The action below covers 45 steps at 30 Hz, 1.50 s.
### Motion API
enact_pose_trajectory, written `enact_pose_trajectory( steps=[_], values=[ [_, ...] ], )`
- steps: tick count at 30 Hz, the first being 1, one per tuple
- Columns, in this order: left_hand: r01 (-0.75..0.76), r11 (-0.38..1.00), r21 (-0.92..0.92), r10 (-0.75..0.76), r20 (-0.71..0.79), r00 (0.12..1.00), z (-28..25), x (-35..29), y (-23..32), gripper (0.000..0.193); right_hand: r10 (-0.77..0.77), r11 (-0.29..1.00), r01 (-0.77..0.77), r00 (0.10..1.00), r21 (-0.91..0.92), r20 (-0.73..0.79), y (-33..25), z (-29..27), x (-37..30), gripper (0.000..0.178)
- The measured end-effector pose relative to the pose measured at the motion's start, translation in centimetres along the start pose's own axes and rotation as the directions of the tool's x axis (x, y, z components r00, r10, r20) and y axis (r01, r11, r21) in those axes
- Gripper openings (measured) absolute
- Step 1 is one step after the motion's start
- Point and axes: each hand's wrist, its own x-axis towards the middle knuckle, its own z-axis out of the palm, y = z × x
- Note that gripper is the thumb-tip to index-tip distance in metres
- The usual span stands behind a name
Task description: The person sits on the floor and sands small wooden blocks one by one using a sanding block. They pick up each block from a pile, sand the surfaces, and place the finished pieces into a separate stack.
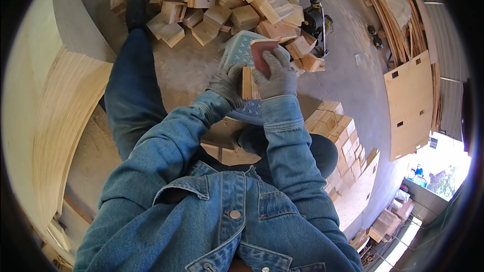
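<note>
Holding a wooden block [247, 83] in the gloved left hand [227, 84], with fingers closed about its left side, probably to steady it and leave the opposite side free. Gripping a reddish flat piece [263, 54] in the gloved right hand [278, 73], with fingers bent over its right edge and a little spread, thumb lower, near the block; apparently tilted this way for easy reach from both sides. Cannot tell from this angle about contact between block and piece, nor about the hidden finger pads. Directly below the fingers, a blue stool [243, 41], perhaps set there as a low support. Beyond the fingertips, a loose pile of blocks [217, 16]; to the right of the right fingers and nearer the body, stacked blocks [339, 133], seemingly arranged in rows to save space.
</note>
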Motion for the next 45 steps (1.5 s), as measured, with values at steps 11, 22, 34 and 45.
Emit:
enact_pose_trajectory(
  steps=[11,22,34,45],
  values=[
    [0.235,0.965,0.120,-0.256,0.210,0.944,-1.5,0.9,2.5,0.110,0.378,0.882,-0.293,0.907,0.369,-0.184,13.1,-7.0,-10.8,0.061],
    [0.211,0.940,0.267,-0.286,0.282,0.916,-4.3,2.4,4.6,0.129,0.398,0.841,-0.329,0.914,0.430,-0.079,8.9,-6.7,-11.3,0.061],
    [0.289,0.868,0.405,-0.433,0.330,0.839,-4.5,4.3,9.4,0.103,0.353,0.891,-0.312,0.933,0.332,-0.071,9.7,-6.7,-11.5,0.062],
    [-0.145,0.963,0.225,0.118,0.132,0.984,-2.6,-2.2,8.4,0.093,0.257,0.933,-0.285,0.955,0.218,0.150,9.0,-7.2,-11.7,0.063]
  ],
)
